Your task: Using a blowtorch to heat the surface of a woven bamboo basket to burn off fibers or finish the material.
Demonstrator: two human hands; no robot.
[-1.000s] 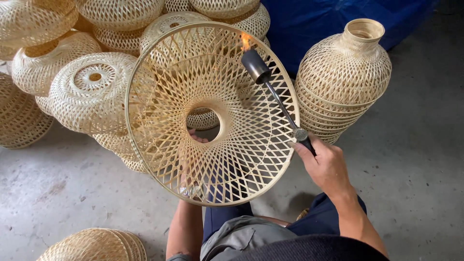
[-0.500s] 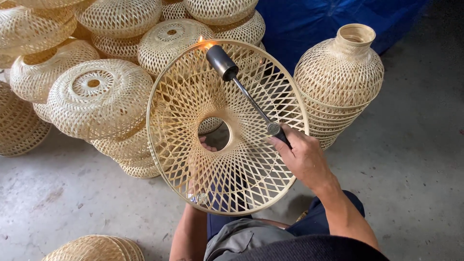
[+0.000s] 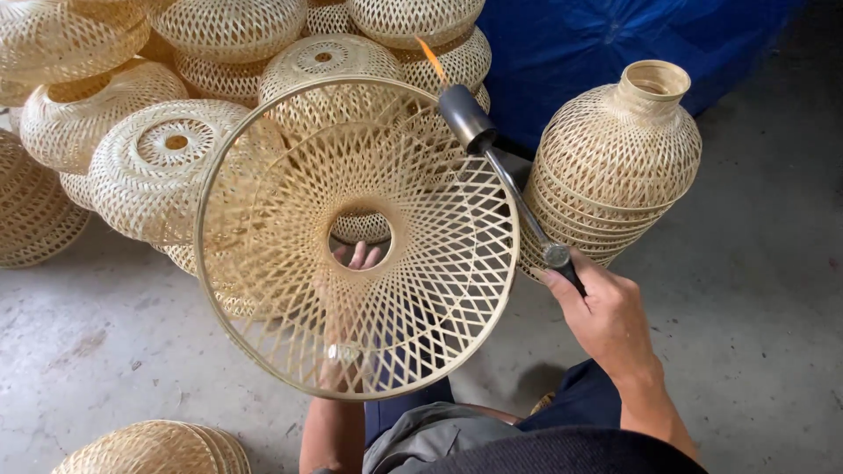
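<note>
**A woven shade is held up while a flame burns at its rim**

On the far left, a heap of woven bamboo shades (image 3: 114,105) is piled on the grey floor (image 3: 105,351). They are round and pale yellow, and they lean on each other. One more flat woven piece (image 3: 158,449) is seen at the bottom left corner.

In the middle, a big round lampshade (image 3: 356,237) is held up on its side, so its open mouth faces the camera. It is made of thin strips that cross like a net. A round hole is seen in its middle. The left hand (image 3: 360,256) is inside the shade, and its fingertips (image 3: 358,254) show through that hole. The rest of the hand is hidden by the weave, so how it grips cannot be told. The arm is seen below, through the net.

Just to the right, a gas torch (image 3: 492,162) is pointed up at the top rim of the lampshade. A small orange flame (image 3: 430,60) burns at its tip, close above the rim. The thin metal stem runs down to the right hand (image 3: 606,320), which is closed tight around the handle.

Farther right, a tall woven vase shape (image 3: 615,162) stands upright on the floor. A blue sheet (image 3: 615,39) lies behind it.
</note>
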